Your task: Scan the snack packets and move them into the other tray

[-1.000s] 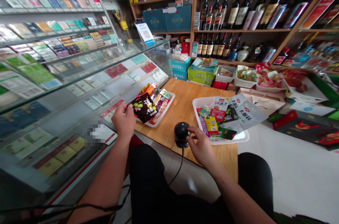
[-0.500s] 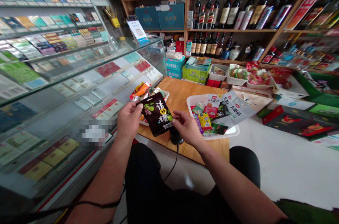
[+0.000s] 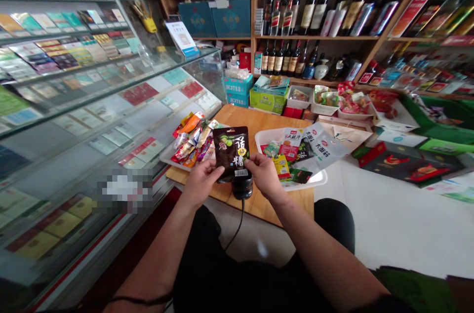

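Observation:
Between my hands is a black candy packet (image 3: 232, 152) with green fruit and white lettering on its front, held upright. My left hand (image 3: 202, 180) pinches its lower left edge, thumb on the front. On the lower right edge, my right hand (image 3: 264, 175) grips it the same way. Just below the packet stands a black corded device (image 3: 243, 188), partly hidden by it. A white tray (image 3: 168, 157) heaped with colourful snack packets lies behind and left. To the right, another white tray (image 3: 323, 179) holds several flat snack bags.
Everything rests on a wooden table (image 3: 237, 116). A glass display counter (image 3: 111, 100) with small boxes runs along the left. Bottles (image 3: 309, 9) line the wooden shelves behind. Snack bins and a dark gift box (image 3: 403, 162) are at the right. A black cable (image 3: 237, 229) hangs off the table's front.
The packet has swung from a tilt to upright and shifted slightly right. My left hand has moved from its upper left corner down to the lower left edge, uncovering more of the left tray.

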A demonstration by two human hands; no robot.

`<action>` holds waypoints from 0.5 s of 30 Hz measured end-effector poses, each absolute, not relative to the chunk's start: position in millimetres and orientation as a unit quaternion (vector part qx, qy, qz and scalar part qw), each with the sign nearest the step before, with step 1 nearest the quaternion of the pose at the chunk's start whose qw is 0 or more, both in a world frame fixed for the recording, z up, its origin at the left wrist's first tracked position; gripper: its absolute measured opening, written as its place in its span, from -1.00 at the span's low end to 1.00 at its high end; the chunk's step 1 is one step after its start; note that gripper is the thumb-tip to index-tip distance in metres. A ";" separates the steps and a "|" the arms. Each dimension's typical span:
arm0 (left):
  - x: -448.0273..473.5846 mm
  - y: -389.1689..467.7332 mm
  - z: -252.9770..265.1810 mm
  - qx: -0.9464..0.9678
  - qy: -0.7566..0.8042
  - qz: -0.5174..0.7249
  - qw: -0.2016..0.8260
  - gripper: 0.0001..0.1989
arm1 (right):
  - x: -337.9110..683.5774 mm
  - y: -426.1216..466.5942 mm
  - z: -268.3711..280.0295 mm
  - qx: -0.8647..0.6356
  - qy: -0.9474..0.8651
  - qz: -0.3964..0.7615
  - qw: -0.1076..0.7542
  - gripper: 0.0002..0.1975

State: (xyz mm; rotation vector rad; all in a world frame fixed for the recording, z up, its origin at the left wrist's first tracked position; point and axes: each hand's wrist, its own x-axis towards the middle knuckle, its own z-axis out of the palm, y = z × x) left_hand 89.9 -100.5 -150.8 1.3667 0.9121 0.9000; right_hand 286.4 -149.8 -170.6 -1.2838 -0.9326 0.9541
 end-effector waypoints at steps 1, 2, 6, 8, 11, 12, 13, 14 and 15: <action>91.0 -102.7 -153.3 0.586 0.383 0.383 0.603 -0.58 | 288.1 -148.9 -170.7 -0.556 -0.405 0.409 0.600 -0.76; 92.3 -103.6 -155.5 0.582 0.379 0.386 0.607 -0.60 | 289.3 -148.2 -170.5 -0.556 -0.409 0.407 0.598 -0.76; 96.4 -96.5 -163.8 0.578 0.407 0.407 0.578 -0.61 | 289.2 -148.2 -165.5 -0.555 -0.431 0.395 0.591 -0.77; 97.6 -90.8 -168.2 0.583 0.430 0.418 0.549 -0.58 | 287.0 -150.1 -161.5 -0.563 -0.439 0.380 0.589 -0.78; 99.9 -88.6 -171.1 0.606 0.467 0.449 0.462 -0.55 | 282.5 -155.1 -154.2 -0.601 -0.443 0.315 0.586 -0.80; 101.4 -90.5 -170.1 0.617 0.467 0.452 0.443 -0.55 | 280.3 -157.0 -151.4 -0.612 -0.446 0.289 0.585 -0.81; 103.6 -93.6 -168.2 0.629 0.454 0.451 0.441 -0.55 | 277.7 -158.9 -148.4 -0.618 -0.452 0.264 0.586 -0.82; 106.6 -97.7 -165.5 0.640 0.425 0.444 0.460 -0.53 | 274.5 -160.7 -145.3 -0.617 -0.465 0.242 0.587 -0.83; 110.3 -102.2 -162.6 0.646 0.385 0.436 0.494 -0.50 | 270.7 -162.3 -142.3 -0.604 -0.488 0.222 0.590 -0.85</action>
